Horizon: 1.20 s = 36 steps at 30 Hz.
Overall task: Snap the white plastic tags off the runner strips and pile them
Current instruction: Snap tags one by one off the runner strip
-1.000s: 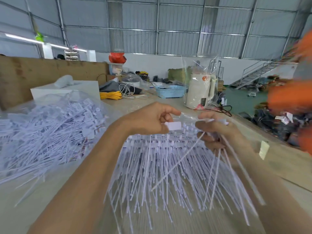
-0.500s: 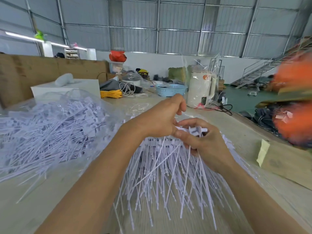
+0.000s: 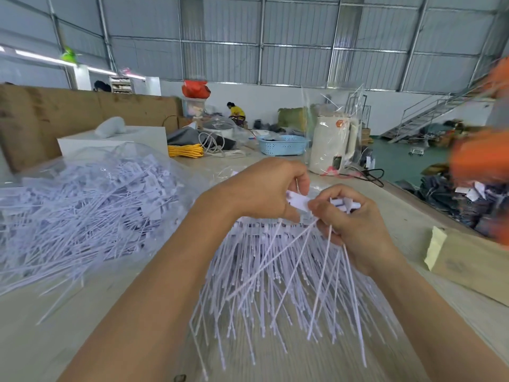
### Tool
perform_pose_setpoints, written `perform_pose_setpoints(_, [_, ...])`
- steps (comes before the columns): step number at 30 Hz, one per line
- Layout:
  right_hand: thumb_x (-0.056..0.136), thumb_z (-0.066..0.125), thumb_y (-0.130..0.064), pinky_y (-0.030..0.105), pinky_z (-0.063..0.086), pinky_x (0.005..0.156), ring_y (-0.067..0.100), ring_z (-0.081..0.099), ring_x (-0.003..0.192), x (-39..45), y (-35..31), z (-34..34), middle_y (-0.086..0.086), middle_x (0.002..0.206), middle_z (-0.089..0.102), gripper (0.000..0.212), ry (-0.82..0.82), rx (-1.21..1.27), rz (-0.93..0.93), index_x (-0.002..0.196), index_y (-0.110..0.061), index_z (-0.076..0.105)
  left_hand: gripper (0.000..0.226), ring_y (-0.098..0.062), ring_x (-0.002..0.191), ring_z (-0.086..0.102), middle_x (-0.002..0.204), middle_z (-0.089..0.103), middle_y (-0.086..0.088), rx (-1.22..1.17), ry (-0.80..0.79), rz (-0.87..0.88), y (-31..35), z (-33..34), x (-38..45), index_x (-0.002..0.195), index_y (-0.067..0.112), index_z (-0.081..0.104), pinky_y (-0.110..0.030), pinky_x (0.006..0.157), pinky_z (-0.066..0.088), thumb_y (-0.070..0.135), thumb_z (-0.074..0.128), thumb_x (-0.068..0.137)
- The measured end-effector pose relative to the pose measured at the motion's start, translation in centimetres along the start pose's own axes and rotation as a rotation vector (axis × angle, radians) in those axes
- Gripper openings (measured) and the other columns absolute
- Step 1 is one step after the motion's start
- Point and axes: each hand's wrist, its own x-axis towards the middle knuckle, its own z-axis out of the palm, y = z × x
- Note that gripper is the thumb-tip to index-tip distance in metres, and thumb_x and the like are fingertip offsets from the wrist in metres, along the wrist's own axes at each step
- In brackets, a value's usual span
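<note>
Big heap of snapped-off white tags in clear plastic, left on the tabletop. Runner strips near centre, many tags still attached: plenty left. Left hand pinches one tag head; right hand grips a bundle of loose tags.

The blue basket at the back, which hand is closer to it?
Left. The left hand sits almost straight below the blue basket; the right hand is lower and off to its right.
</note>
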Motion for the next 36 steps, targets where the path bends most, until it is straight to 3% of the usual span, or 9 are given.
perform_pose_setpoints(4, [0.082, 0.064, 0.005, 0.012, 0.028, 0.036, 0.008, 0.041, 0.034, 0.0, 0.0, -0.1, 0.000, 0.048, 0.049, 0.019, 0.010, 0.047, 0.037, 0.069, -0.008, 0.058, 0.017, -0.013, 0.076, 0.055, 0.083, 0.063, 0.008, 0.138, 0.154, 0.104, 0.2, 0.6, 0.2, 0.090, 0.020, 0.066, -0.031, 0.067, 0.047, 0.019, 0.075, 0.076])
perform_pose_setpoints(9, [0.081, 0.064, 0.007, 0.014, 0.028, 0.037, 0.010, 0.040, 0.032, 0.2, 0.5, -0.5, 0.004, 0.045, 0.047, 0.022, 0.012, -0.005, 0.004, 0.068, -0.009, 0.057, 0.016, -0.002, 0.058, 0.044, 0.065, 0.047, 0.016, 0.155, 0.098, 0.089, 0.1, 0.8, 0.1, 0.090, 0.017, 0.071, -0.020, 0.050, 0.030, 0.023, 0.075, 0.076])
perform_pose_setpoints(14, [0.074, 0.069, 0.001, 0.014, 0.030, 0.039, 0.012, 0.042, 0.036, 0.1, 0.3, -1.1, 0.009, 0.053, 0.051, 0.024, -0.122, -0.012, -0.084, 0.065, -0.021, 0.061, 0.009, 0.002, 0.043, 0.049, 0.057, 0.062, 0.006, -0.186, -0.020, 0.048, -0.4, 0.3, -0.1, 0.084, 0.006, 0.074, -0.009, 0.044, 0.035, 0.012, 0.075, 0.077])
perform_pose_setpoints(17, [0.071, 0.065, -0.002, 0.016, 0.031, 0.039, 0.015, 0.038, 0.037, -0.1, 0.2, -1.1, 0.025, 0.062, 0.045, 0.020, -0.221, -0.058, -0.146, 0.064, -0.020, 0.060, 0.009, -0.012, 0.053, 0.057, 0.072, 0.072, -0.012, -0.352, -0.114, 0.021, -0.9, 0.1, -0.5, 0.085, 0.003, 0.074, -0.021, 0.055, 0.046, 0.009, 0.074, 0.078])
perform_pose_setpoints(21, [0.068, 0.065, 0.010, 0.016, 0.036, 0.047, 0.006, 0.044, 0.050, -0.3, 0.1, -1.0, 0.005, 0.062, 0.052, 0.020, -0.337, -0.283, -0.267, 0.067, -0.010, 0.060, 0.010, -0.009, 0.046, 0.056, 0.066, 0.071, -0.007, -0.465, -0.223, -0.022, -1.6, 0.3, -1.0, 0.076, -0.002, 0.070, -0.021, 0.055, 0.045, 0.007, 0.070, 0.082])
perform_pose_setpoints(27, [0.061, 0.065, 0.008, 0.018, 0.038, 0.058, 0.015, 0.049, 0.062, -0.3, -0.3, -0.2, 0.011, 0.069, 0.053, 0.012, -0.283, -0.529, -0.482, 0.064, -0.001, 0.057, 0.019, -0.015, 0.044, 0.054, 0.061, 0.067, -0.010, -0.657, -0.361, -0.057, -2.2, -0.1, -1.4, 0.066, 0.009, 0.070, -0.023, 0.053, 0.048, 0.004, 0.065, 0.084])
perform_pose_setpoints(29, [0.066, 0.068, 0.015, 0.017, 0.041, 0.051, 0.010, 0.050, 0.057, -0.1, -0.6, -1.5, 0.006, 0.069, 0.055, 0.025, -0.134, -0.472, -0.378, 0.064, -0.006, 0.056, 0.018, -0.015, 0.043, 0.052, 0.058, 0.064, -0.007, -0.800, -0.401, 0.010, -2.8, -0.7, -2.3, 0.069, 0.013, 0.072, -0.021, 0.048, 0.045, 0.007, 0.064, 0.083])
perform_pose_setpoints(32, [0.080, 0.053, 0.016, 0.018, 0.034, 0.034, 0.011, 0.045, 0.044, 0.5, -1.8, -3.7, 0.001, 0.061, 0.057, 0.038, 0.161, 0.011, -0.128, 0.061, -0.017, 0.051, 0.012, -0.011, 0.048, 0.057, 0.063, 0.068, -0.002, -0.746, -0.229, -0.016, -3.4, -1.3, -3.0, 0.076, 0.011, 0.072, -0.022, 0.054, 0.050, 0.022, 0.076, 0.075])
perform_pose_setpoints(36, [0.092, 0.039, 0.010, 0.011, 0.033, 0.032, 0.004, 0.043, 0.033, 1.9, -2.2, -3.9, -0.002, 0.043, 0.048, 0.031, 0.103, 0.123, 0.102, 0.068, -0.009, 0.041, 0.036, -0.015, 0.064, 0.063, 0.082, 0.073, -0.008, -0.515, 0.046, -0.158, -2.4, 1.2, -2.1, 0.083, 0.013, 0.070, -0.043, 0.076, 0.055, 0.034, 0.082, 0.056])
